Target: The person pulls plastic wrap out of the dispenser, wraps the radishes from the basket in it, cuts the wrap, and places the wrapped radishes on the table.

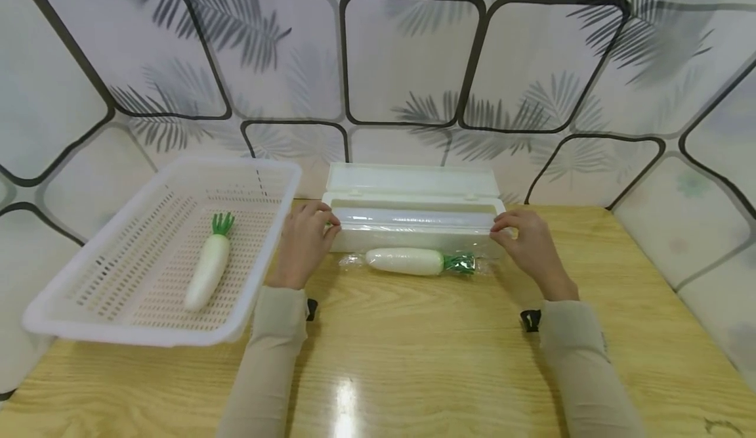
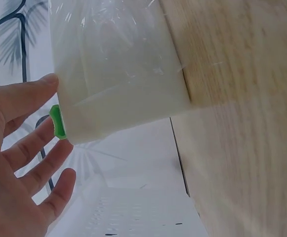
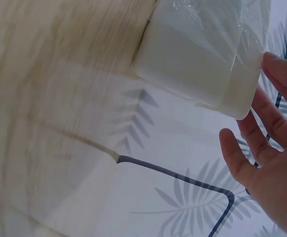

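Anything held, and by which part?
Apparently clear film: the left hand and right hand pinch its opposite edges at the ends of the white box. Whether they also grip the box cannot be told.

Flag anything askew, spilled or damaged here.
Nothing stands out. The left hand and right hand pinch the film near the ends of the open box; the wrapped radish lies in front, the bare radish in the basket. No spill or damage shows.
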Available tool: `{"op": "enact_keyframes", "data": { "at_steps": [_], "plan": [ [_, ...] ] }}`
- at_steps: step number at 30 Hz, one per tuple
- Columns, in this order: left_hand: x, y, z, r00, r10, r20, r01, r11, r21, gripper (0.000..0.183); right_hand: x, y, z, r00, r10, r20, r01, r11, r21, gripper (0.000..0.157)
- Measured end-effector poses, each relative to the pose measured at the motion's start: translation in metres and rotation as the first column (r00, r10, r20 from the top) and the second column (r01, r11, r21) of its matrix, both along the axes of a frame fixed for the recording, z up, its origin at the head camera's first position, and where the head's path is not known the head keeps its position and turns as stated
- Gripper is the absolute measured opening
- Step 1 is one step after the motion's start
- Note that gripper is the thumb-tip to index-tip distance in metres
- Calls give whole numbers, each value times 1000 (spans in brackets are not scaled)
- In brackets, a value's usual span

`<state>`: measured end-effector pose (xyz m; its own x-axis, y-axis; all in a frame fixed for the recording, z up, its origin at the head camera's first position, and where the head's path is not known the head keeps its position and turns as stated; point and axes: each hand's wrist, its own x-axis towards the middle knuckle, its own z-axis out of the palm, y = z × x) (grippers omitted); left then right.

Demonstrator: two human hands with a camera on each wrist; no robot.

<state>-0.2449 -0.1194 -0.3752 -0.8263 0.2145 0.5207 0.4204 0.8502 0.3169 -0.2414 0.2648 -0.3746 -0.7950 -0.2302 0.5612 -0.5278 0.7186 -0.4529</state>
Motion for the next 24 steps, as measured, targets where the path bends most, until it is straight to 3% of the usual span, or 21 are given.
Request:
{"op": "enact_keyframes", "data": {
  "at_steps": [7, 14, 20, 24],
  "plan": [
    [1, 0, 1, 1000, 4, -9, -5, 1000, -30, 8, 1, -3, 3, 1000, 16, 9, -16, 1000, 12, 11],
    [3, 6, 2, 999, -23, -37, 17, 986, -165, 8, 8, 3, -1, 999, -1, -48, 2, 1000, 19, 16],
    [5, 3, 1, 998, 9, -65, -20, 986, -167, 8, 8, 1, -3, 997, 40, -65, -37, 998, 46, 15],
    [6, 0, -3, 993, -9, -114, -9, 987, -160, 7, 9, -1, -2, 998, 54, -43, -53, 998, 16, 14]
  ]
}}
